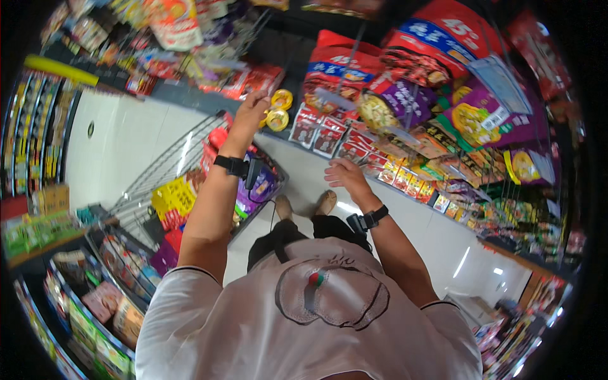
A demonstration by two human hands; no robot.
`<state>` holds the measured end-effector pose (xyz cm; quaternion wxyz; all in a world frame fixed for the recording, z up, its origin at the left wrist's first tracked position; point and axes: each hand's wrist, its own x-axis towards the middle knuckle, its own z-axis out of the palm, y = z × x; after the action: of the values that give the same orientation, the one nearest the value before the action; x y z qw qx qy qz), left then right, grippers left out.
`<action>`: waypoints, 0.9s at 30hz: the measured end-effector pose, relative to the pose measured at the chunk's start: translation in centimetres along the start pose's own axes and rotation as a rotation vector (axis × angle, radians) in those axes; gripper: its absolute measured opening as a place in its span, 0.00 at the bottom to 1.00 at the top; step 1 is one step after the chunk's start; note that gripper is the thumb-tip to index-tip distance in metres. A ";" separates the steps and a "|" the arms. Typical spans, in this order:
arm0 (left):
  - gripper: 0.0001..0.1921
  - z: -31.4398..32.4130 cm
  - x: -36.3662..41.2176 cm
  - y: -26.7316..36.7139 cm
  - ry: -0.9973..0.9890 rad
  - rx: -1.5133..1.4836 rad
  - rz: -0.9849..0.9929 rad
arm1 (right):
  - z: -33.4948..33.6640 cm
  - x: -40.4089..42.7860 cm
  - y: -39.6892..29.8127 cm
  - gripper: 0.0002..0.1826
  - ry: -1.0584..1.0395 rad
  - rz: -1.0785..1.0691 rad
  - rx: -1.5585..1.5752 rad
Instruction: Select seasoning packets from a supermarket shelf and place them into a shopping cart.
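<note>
Over the lower shelf edge, my left hand (pixel 251 113) reaches to small round yellow tubs, one upper (pixel 281 99) and one lower (pixel 277 119). Its fingertips meet or overlap the tubs' left side, and whether they grip one cannot be told. My right hand (pixel 349 176) hovers in front of the shelf with fingers spread and nothing in it. Close by are small red-and-white packets (pixel 328 137) in a row. Beneath my left forearm stands a wire shopping cart (pixel 142 178), holding a yellow-and-red bag (pixel 175 199) and purple packages (pixel 262 183).
Large red snack bags (pixel 339 64) and purple food bags (pixel 494 111) hang above the packets. Small boxes (pixel 413 185) line the shelf's front edge. Stocked shelving (pixel 90 304) stands at lower left. Pale glossy floor tiles (pixel 408 232) lie around my feet.
</note>
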<state>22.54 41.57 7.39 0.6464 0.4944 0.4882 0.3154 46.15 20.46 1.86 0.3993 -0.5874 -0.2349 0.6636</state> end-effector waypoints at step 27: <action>0.19 -24.4 -35.8 -18.8 0.940 0.039 -0.774 | 13.4 1.6 -3.4 0.18 -0.366 0.176 -0.359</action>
<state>-13.47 11.85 0.17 0.4203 0.1008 0.8712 0.2329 34.09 25.77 6.28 0.1805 -0.5373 -0.3649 0.7386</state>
